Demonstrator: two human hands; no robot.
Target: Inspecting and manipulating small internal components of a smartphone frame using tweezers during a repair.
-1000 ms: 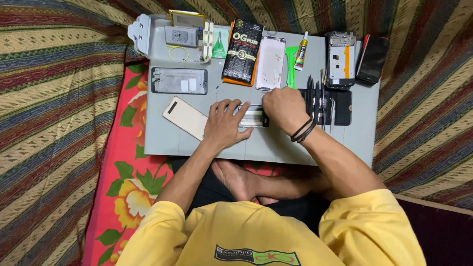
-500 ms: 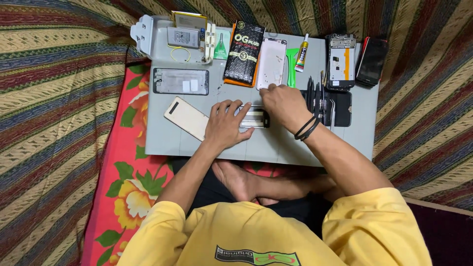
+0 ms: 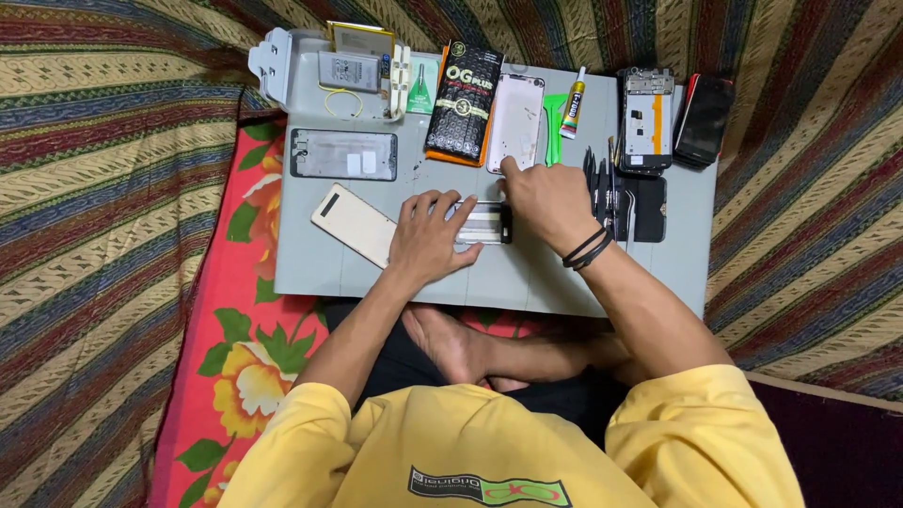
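Head view: on the grey work mat, near its middle, lies an opened phone body. The left hand rests flat over the phone's left part, fingers spread wide and pressing it down. The right hand sits just beside the phone's right end, fingers curled narrow, its forefinger stretched toward the pale back cover near the far edge. A beige back panel lies left of the left hand, and dark tools lie right of the right hand
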